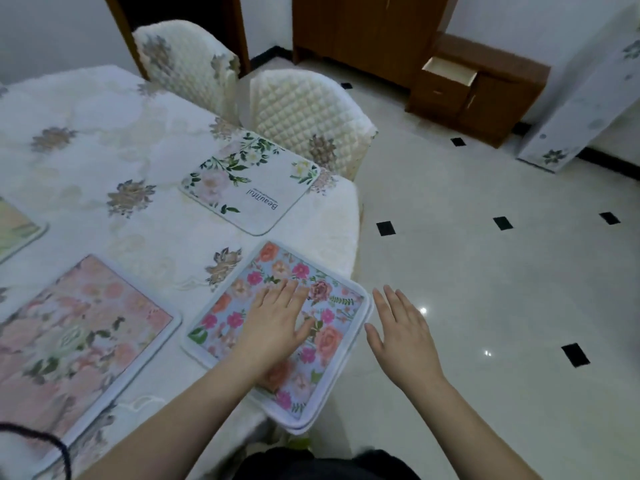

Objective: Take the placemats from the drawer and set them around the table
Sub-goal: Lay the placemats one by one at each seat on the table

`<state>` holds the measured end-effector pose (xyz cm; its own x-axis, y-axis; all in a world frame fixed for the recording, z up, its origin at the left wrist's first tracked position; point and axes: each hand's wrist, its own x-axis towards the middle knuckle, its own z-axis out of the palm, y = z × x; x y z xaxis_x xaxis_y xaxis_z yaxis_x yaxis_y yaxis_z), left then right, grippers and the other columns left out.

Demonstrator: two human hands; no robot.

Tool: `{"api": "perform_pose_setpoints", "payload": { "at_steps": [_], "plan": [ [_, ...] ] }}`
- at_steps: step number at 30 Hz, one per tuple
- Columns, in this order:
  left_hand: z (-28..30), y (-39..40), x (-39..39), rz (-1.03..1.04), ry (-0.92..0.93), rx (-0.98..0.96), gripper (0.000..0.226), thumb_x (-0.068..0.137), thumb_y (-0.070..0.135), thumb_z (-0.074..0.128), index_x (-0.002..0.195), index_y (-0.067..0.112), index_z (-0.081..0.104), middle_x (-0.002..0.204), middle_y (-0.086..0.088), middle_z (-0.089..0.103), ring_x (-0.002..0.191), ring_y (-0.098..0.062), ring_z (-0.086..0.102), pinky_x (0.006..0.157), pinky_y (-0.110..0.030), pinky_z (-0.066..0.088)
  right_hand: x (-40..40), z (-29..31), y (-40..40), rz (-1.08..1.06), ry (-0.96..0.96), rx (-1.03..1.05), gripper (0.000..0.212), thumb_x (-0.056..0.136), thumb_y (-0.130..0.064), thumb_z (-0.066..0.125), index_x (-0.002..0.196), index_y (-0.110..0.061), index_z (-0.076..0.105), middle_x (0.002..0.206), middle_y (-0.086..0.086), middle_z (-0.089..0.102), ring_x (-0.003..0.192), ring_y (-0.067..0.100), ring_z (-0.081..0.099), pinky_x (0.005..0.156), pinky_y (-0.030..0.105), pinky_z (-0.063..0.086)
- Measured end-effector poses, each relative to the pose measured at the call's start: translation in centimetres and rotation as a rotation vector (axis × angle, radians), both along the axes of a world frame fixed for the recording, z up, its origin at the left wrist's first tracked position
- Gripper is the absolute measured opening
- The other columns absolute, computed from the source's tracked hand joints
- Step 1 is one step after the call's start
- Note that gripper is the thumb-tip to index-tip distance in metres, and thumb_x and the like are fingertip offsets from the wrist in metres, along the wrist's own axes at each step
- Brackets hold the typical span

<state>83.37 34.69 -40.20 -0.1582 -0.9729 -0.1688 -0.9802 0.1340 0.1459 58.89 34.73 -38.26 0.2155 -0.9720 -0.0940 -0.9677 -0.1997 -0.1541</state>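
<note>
A fourth placemat (15,225) at the far left is cut off by the frame edge, so only a pale greenish corner of it shows, and the pink floral placemat (81,336) near the bottom left is blurred and partly crossed by a dark cord (52,448) whose ends run out of view. The tabletop (104,140) is wholly covered by a cream flowered cloth, and its far left side is not visible. On its near right corner lies the blue floral placemat (277,299), overhanging the edge a little; a second white rim shows just under its right and lower edges, though whether that is another mat beneath cannot be told. The left hand (277,322) rests flat on this mat, fingers spread, palm down. The right hand (401,332) hovers just beside the mat's right edge over the floor (485,271), open with fingers loosely spread, holding nothing. Farther back lies a white placemat (251,183) printed with leaves and the word "Beautiful", in front of a quilted chair (308,112); a second chair (187,60) stands behind it. Across the room a low wooden cabinet (485,88) has its drawer (448,72) pulled open — the pale inside that shows looks bare, but its depth is hidden.
</note>
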Motion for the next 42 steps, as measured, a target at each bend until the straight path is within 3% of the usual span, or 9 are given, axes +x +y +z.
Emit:
{"api": "perform_pose_setpoints", "payload": {
  "at_steps": [4, 9, 12, 16, 27, 32, 36, 39, 42],
  "plan": [
    [-0.6, 0.2, 1.3, 0.122, 0.021, -0.005, 0.068, 0.092, 0.056, 0.031, 0.144, 0.017, 0.049, 0.147, -0.008, 0.050, 0.137, -0.028, 0.045, 0.113, -0.050, 0.032, 1.9, -0.8, -3.3, 0.115, -0.013, 0.033, 0.064, 0.095, -0.049, 0.030, 0.147, -0.014, 0.041, 0.150, 0.009, 0.044, 0.139, 0.027, 0.040, 0.111, 0.040, 0.032],
    [-1.2, 0.9, 3.1, 0.302, -0.010, -0.007, 0.067, 0.091, 0.054, 0.031, 0.145, 0.018, 0.047, 0.147, -0.006, 0.051, 0.139, -0.027, 0.044, 0.111, -0.049, 0.034, 4.6, -2.0, -7.3, 0.334, -0.045, 0.095, 0.070, 0.092, -0.051, 0.020, 0.151, -0.015, 0.032, 0.158, 0.006, 0.030, 0.145, 0.026, 0.028, 0.116, 0.041, 0.024],
    [-1.8, 1.2, 3.4, 0.398, -0.017, 0.031, 0.071, 0.091, 0.057, 0.022, 0.152, 0.022, 0.034, 0.159, -0.002, 0.032, 0.147, -0.023, 0.028, 0.118, -0.045, 0.021, 5.3, -2.6, -10.0, 0.490, -0.051, 0.124, 0.073, 0.091, -0.053, 0.014, 0.154, -0.016, 0.024, 0.161, 0.005, 0.022, 0.149, 0.023, 0.019, 0.119, 0.038, 0.015],
    [-1.9, 2.1, 2.2, 0.608, -0.037, 0.043, 0.072, 0.092, 0.060, 0.022, 0.153, 0.023, 0.032, 0.159, 0.000, 0.033, 0.147, -0.022, 0.028, 0.120, -0.044, 0.019, 5.5, -2.9, -14.6, 0.636, -0.074, 0.165, 0.064, 0.101, -0.047, 0.030, 0.156, -0.019, 0.014, 0.163, 0.003, 0.013, 0.150, 0.020, 0.010, 0.121, 0.036, 0.008],
    [-1.5, 6.2, -2.3, 0.990, -0.024, 0.051, 0.076, 0.091, 0.061, 0.015, 0.154, 0.020, 0.031, 0.160, -0.003, 0.031, 0.149, -0.022, 0.025, 0.119, -0.043, 0.021, 7.6, -4.8, -17.2, 0.951, -0.037, 0.249, 0.063, 0.099, -0.045, 0.041, 0.154, -0.019, 0.022, 0.161, 0.007, 0.021, 0.148, 0.024, 0.018, 0.119, 0.038, 0.016],
    [-2.4, 8.9, -3.3, 1.013, 0.032, 0.049, 0.082, 0.090, 0.071, -0.006, 0.156, 0.028, 0.017, 0.162, 0.002, 0.024, 0.150, -0.021, 0.019, 0.119, -0.041, 0.017, 9.1, -5.6, -16.9, 1.067, 0.007, 0.196, 0.070, 0.094, -0.044, 0.046, 0.155, -0.020, 0.022, 0.159, 0.011, 0.027, 0.145, 0.029, 0.028, 0.116, 0.043, 0.026],
    [-3.4, 9.5, -4.0, 1.032, 0.066, 0.080, 0.093, 0.084, 0.076, -0.014, 0.157, 0.026, 0.012, 0.164, 0.000, 0.019, 0.151, -0.022, 0.015, 0.120, -0.041, 0.014, 9.8, -6.5, -16.2, 1.091, 0.046, 0.183, 0.071, 0.095, -0.045, 0.048, 0.155, -0.018, 0.021, 0.161, 0.010, 0.020, 0.147, 0.028, 0.024, 0.117, 0.042, 0.024],
    [-4.4, 9.7, -4.5, 1.051, 0.069, 0.141, 0.080, 0.090, 0.071, 0.000, 0.158, 0.028, 0.003, 0.166, 0.003, 0.001, 0.153, -0.018, -0.001, 0.121, -0.037, 0.004, 9.6, -7.0, -15.4, 1.087, 0.073, 0.180, 0.069, 0.096, -0.051, 0.036, 0.155, -0.022, 0.016, 0.163, 0.008, 0.012, 0.150, 0.026, 0.015, 0.119, 0.041, 0.015],
    [-5.6, 10.1, -4.3, 1.062, 0.070, 0.162, 0.070, 0.098, 0.064, 0.019, 0.158, 0.029, 0.008, 0.166, -0.004, 0.002, 0.153, -0.023, 0.001, 0.121, -0.038, 0.006, 9.5, -7.3, -15.0, 1.069, 0.089, 0.151, 0.067, 0.095, -0.055, 0.029, 0.155, -0.025, 0.020, 0.163, 0.007, 0.014, 0.150, 0.026, 0.015, 0.119, 0.040, 0.011]
  ]
}}
